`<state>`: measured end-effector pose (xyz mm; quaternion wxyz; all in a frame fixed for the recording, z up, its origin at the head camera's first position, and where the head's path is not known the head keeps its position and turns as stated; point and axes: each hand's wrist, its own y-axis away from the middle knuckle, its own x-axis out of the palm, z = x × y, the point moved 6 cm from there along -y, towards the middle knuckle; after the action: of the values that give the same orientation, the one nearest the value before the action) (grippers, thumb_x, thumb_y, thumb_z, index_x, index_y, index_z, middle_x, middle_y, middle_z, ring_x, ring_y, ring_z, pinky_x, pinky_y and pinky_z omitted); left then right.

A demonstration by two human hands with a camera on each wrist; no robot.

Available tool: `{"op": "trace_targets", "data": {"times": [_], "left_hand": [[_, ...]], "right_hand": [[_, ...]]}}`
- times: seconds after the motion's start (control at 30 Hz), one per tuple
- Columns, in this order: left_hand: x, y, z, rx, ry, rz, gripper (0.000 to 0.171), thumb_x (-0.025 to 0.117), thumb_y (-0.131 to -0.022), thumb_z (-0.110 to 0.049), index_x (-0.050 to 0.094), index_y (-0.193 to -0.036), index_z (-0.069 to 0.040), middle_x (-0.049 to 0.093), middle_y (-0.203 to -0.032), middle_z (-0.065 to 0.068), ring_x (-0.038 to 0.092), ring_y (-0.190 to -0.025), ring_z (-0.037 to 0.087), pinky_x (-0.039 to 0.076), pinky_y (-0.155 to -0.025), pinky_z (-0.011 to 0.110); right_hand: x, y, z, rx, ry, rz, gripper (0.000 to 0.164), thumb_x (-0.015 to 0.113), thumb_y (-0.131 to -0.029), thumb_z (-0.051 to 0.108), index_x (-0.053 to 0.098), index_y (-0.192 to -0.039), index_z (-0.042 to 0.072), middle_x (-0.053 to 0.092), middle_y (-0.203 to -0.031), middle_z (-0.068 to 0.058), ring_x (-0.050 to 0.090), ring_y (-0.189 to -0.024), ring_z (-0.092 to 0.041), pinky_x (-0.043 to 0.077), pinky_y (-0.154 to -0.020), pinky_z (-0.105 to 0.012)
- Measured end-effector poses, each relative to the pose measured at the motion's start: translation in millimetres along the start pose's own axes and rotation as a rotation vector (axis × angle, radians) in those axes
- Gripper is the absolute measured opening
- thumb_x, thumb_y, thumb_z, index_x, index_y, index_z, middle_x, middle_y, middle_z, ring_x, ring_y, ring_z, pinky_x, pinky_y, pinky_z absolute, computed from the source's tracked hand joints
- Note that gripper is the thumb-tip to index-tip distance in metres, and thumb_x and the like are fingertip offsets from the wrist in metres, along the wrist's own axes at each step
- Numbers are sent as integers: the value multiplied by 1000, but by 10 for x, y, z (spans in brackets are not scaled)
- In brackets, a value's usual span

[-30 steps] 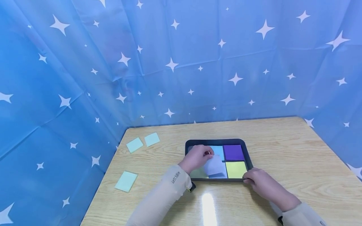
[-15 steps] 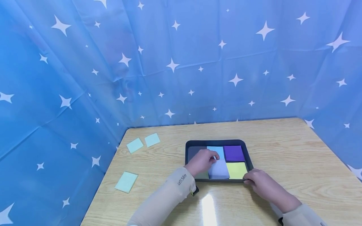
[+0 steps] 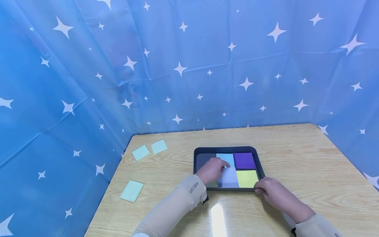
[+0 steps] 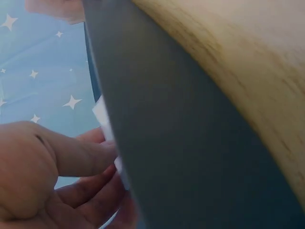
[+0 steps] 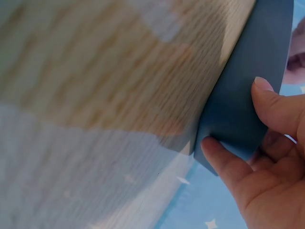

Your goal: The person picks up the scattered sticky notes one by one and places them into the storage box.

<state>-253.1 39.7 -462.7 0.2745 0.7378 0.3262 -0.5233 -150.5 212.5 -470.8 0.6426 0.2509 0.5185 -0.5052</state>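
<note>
A black tray (image 3: 224, 149) lies on the wooden table, holding square sticky notes. My left hand (image 3: 211, 170) is inside it, thumb and fingers pinching the upper edge of a pale lavender sticky note (image 3: 228, 179) at the front middle. In the left wrist view, the fingers and a bit of white paper (image 4: 103, 114) show behind the tray wall. Behind that note lies a light blue note (image 3: 225, 158); to the right are a purple note (image 3: 245, 160) and a yellow note (image 3: 248, 178). My right hand (image 3: 273, 191) grips the tray's front right corner, thumb and finger on its wall (image 5: 238, 109).
Two mint green notes, one left (image 3: 140, 152) and one right (image 3: 159, 146), lie at the table's back left. Another mint green note (image 3: 132, 191) is nearer the front. A blue curtain (image 3: 189, 65) with white stars hangs behind the table.
The lavender note, tilted in my left hand, has come down flat into the front middle of the tray. My left hand moved slightly right with it; the right hand kept its hold.
</note>
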Motion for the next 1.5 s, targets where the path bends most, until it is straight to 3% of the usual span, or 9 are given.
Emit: {"op": "trace_targets", "data": {"times": [0.33, 0.63, 0.8, 1.13, 1.5], "left_hand": [[127, 23, 27, -37, -116, 44, 39, 58, -101, -14, 67, -132, -36, 70, -126, -14, 66, -117, 7, 55, -92, 34], [177, 55, 25, -56, -106, 81, 39, 60, -101, -20, 64, -134, -40, 68, -130, -16, 66, -116, 8, 53, -91, 33], [134, 78, 58, -58, -92, 55, 38, 59, -100, -17, 66, -131, -38, 70, -127, -14, 65, -118, 9, 54, -91, 35], [30, 132, 168, -58, -93, -24, 30, 61, -98, -15, 72, -123, -30, 72, -113, -8, 65, -105, 13, 55, -89, 34], [-91, 229, 290, -65, 4, -91, 29, 57, -100, -8, 75, -117, -21, 72, -109, -4, 66, -101, 13, 56, -86, 31]], "right_hand": [[-3, 5, 4, -5, -9, -9, 20, 78, -83, 5, 68, -74, 20, 61, -73, 16, 56, -71, -3, 52, -64, -28], [5, -5, -8, -9, -12, 0, 21, 78, -83, 6, 67, -73, 21, 60, -73, 16, 54, -70, -2, 51, -62, -27], [6, -7, -3, -3, -5, 1, 20, 79, -83, 7, 68, -74, 21, 60, -73, 16, 55, -71, -2, 51, -63, -27], [1, -5, -2, 5, -18, 11, 20, 77, -84, 6, 68, -74, 21, 61, -73, 16, 55, -71, -3, 51, -63, -28], [5, -12, -14, 5, -14, 8, 19, 77, -83, 5, 69, -75, 20, 61, -73, 16, 55, -70, -3, 51, -63, -28]]}}
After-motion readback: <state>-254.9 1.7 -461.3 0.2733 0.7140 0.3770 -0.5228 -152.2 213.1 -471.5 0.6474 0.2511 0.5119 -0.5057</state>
